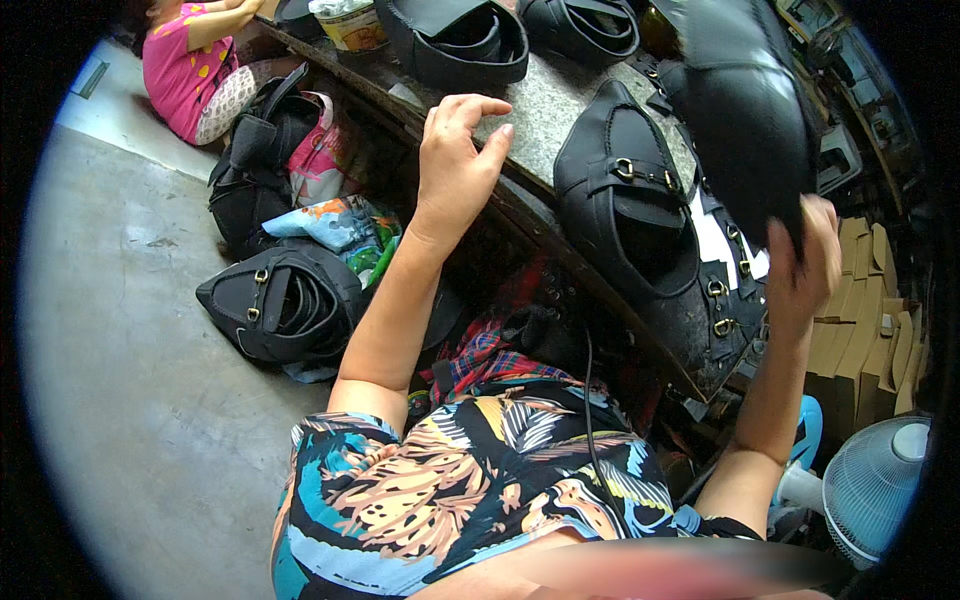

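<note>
A: Ok, right hand (805, 265) is up at the right edge of the frame, clamped on a black leather piece (745, 110). Fingers wrapped round its lower end, by the look of it.

B: And the piece runs which way?

A: Long axis goes up and left from the grip, toward the upper right corner of the frame. It hangs over the stone-topped bench (545, 100), not resting on it.

B: Left hand (455, 165)?

A: Empty, fingers spread and curled, hovering at the bench's near edge, upper middle of the frame. Touching nothing, as far as I can see.

B: So the 2 hands are well apart?

A: Yep. Between them sits a black bag with brass buckles (630, 205), lying on the bench just below and left of the held piece. Right hand's nearer to it, I'd say; left would have to cross rightward.

B: Other stuff?

A: 2 more black bag shells at the top of the frame, an open one (460, 45) and another (585, 25) right of it. A 3rd finished bag (285, 305) is down on the concrete floor at middle left. Cardboard boxes (865, 340) and a white fan (875, 485) at lower right. Another person in a pink top (180, 70) sits at upper left, hands not near ours.
</note>
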`<state>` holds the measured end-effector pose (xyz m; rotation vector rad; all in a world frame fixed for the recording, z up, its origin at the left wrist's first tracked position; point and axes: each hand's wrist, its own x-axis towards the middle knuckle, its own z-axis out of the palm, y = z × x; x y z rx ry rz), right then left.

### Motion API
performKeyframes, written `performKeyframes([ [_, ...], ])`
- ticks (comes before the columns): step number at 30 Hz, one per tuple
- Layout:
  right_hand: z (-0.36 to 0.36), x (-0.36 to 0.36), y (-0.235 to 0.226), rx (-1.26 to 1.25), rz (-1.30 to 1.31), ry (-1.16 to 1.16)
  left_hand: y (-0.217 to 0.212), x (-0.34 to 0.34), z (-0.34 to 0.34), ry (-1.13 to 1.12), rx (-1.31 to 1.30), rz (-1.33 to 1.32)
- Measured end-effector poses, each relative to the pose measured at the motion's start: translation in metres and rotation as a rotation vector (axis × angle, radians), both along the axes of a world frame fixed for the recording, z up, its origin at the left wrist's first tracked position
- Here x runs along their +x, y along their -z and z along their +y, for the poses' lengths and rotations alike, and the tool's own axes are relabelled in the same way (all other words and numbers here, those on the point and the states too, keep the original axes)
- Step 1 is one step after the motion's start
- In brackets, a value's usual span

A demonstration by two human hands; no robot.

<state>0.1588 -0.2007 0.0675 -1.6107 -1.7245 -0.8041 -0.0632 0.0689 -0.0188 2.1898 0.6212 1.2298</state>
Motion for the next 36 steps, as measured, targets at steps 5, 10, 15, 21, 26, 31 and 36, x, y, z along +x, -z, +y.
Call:
performKeyframes([
  [5,0.074,0.022,0.007,-0.28,-0.138,0.185,0.014,0.002,0.002,0.158,-0.379,-0.126],
  [10,0.109,0.008,-0.012,-0.073,-0.205,0.236,0.024,-0.008,0.007,0.134,-0.457,-0.083],
  [15,0.187,-0.017,-0.021,-0.256,-0.315,-0.089,0.027,-0.003,0.005,0.251,-0.638,-0.163],
  [21,0.281,-0.025,0.022,-0.395,-0.502,-0.132,0.024,0.005,-0.012,0.331,-0.914,-0.332],
  [26,0.281,-0.018,0.034,-0.523,-0.416,-0.151,0.024,-0.002,-0.006,0.301,-1.021,-0.486],
  [31,0.232,-0.015,0.031,-0.479,-0.388,-0.2,0.025,-0.002,-0.002,0.326,-1.034,-0.538],
  [36,0.201,-0.009,0.028,-0.572,-0.336,-0.088,0.024,0.007,-0.013,0.397,-1.057,-0.511],
])
